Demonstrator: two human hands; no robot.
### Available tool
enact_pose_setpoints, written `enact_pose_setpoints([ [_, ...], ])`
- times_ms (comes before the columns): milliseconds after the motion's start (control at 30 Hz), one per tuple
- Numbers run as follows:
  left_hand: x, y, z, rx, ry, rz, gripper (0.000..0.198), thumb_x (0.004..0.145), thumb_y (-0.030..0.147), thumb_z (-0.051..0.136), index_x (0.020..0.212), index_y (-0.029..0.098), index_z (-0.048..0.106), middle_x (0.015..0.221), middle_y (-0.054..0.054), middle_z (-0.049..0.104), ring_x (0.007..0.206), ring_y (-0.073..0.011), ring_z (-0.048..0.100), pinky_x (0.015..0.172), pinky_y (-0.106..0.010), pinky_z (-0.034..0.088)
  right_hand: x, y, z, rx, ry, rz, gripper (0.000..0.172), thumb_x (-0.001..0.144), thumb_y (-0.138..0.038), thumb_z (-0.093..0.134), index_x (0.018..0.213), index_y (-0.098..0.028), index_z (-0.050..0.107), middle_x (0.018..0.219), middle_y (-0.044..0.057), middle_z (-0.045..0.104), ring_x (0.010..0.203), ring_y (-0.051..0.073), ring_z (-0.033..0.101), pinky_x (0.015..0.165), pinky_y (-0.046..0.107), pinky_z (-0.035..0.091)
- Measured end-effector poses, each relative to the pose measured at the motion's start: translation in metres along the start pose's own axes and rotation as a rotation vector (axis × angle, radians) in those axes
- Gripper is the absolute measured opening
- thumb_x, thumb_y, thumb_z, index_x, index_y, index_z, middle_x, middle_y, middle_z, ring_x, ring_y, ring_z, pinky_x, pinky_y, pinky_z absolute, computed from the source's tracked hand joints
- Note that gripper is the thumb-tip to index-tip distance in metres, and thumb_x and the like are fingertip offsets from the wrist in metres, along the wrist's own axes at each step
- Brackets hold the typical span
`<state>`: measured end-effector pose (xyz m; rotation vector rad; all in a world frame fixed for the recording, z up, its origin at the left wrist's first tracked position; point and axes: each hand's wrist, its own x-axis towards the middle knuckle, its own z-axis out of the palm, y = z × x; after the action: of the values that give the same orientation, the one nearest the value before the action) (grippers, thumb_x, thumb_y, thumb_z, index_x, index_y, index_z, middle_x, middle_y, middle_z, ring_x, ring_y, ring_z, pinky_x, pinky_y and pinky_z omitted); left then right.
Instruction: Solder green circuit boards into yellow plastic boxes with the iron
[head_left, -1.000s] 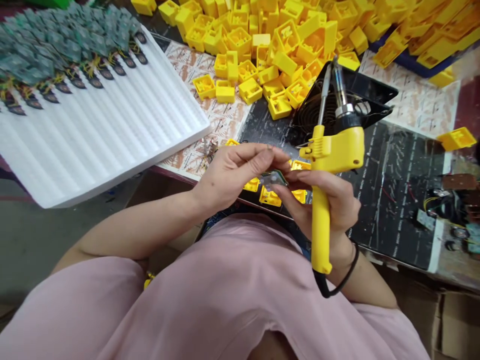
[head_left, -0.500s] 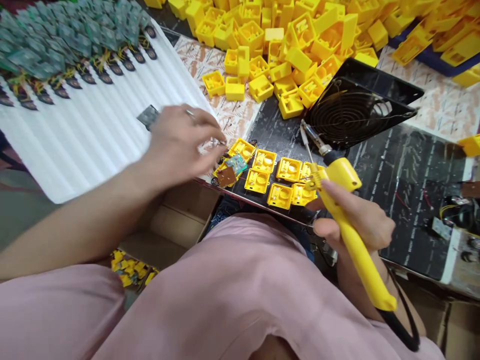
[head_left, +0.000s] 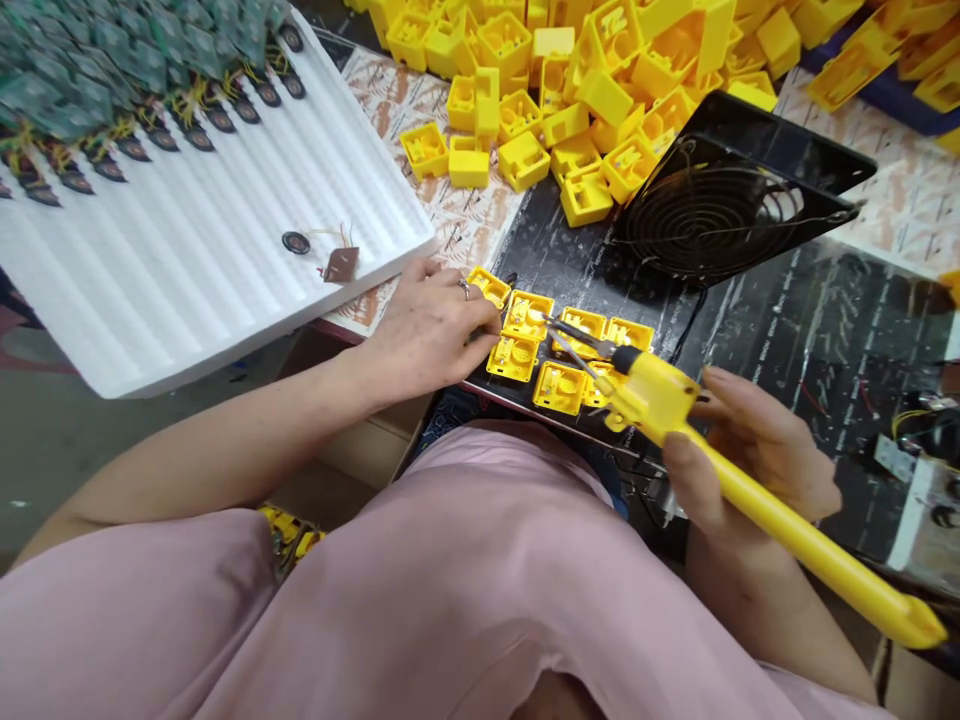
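My right hand (head_left: 772, 450) is wrapped around a yellow soldering gun (head_left: 660, 390) with a black collar and a thin metal feed tube beside its tip. Its tip points left, over a small open yellow case (head_left: 528, 314). More open yellow cases (head_left: 560, 388) stand in two rows along the table edge. At their left end rests my left hand (head_left: 435, 325), fingers curled and pressed together beside the cases. Whatever it pinches is hidden. A brown circuit board (head_left: 343, 265) wired to a round black speaker (head_left: 296, 243) lies on the white ridged foam tray (head_left: 225, 240).
Many green circuit boards with speakers (head_left: 150, 70) cover the tray's far side. A large heap of yellow cases (head_left: 525, 160) fills the back. A black fan (head_left: 720, 215) stands tilted behind the rows. Loose wires and parts (head_left: 900, 440) lie at the right.
My left hand has moved right and down, covering the spot where a wired board lay on the cases. The soldering gun has swung lower and left, its tip now over the cases.
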<state>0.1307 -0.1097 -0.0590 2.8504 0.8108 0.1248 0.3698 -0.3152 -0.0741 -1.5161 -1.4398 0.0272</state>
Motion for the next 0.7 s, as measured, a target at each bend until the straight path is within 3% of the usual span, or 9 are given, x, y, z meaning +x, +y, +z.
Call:
enact_pose_setpoints([
  [100,0.000,0.001,0.001,0.007,0.014,-0.020,0.027,0.098,0.028,0.050,0.087,0.024,0.075,0.085,-0.003,0.076,0.090,-0.0249,0.065,0.101,-0.049,0.040,0.001,-0.001,0.009,0.009,-0.004,-0.105,0.047,0.085,-0.029,0.084,0.130,-0.030,0.073,0.098,0.001,0.082,0.065,0.018,0.075,0.051,0.028,0.061],
  [300,0.002,0.001,0.004,0.050,0.000,0.056,0.030,0.099,0.029,0.048,0.082,0.022,0.072,0.082,-0.004,0.075,0.090,-0.0254,0.065,0.099,-0.049,0.042,-0.002,-0.008,0.012,0.105,-0.078,-0.097,0.048,0.082,-0.019,0.088,0.126,-0.026,0.072,0.095,0.003,0.083,0.070,0.021,0.079,0.061,0.030,0.069],
  [500,0.005,0.002,0.003,0.042,-0.014,0.052,0.024,0.094,0.028,0.050,0.080,0.023,0.069,0.082,-0.004,0.074,0.092,-0.0264,0.065,0.100,-0.049,0.043,0.009,-0.014,0.020,0.118,-0.134,-0.205,0.027,0.080,-0.012,0.088,0.096,-0.024,0.069,0.074,-0.002,0.078,0.061,0.018,0.076,0.050,0.023,0.063],
  [700,0.012,0.007,-0.002,0.063,-0.076,0.059,0.025,0.092,0.026,0.050,0.076,0.022,0.069,0.079,-0.007,0.072,0.095,-0.0288,0.065,0.101,-0.051,0.045,0.019,-0.017,0.028,0.045,-0.148,-0.329,0.024,0.086,-0.019,0.087,0.093,-0.023,0.065,0.073,-0.001,0.076,0.059,0.016,0.075,0.048,0.021,0.060],
])
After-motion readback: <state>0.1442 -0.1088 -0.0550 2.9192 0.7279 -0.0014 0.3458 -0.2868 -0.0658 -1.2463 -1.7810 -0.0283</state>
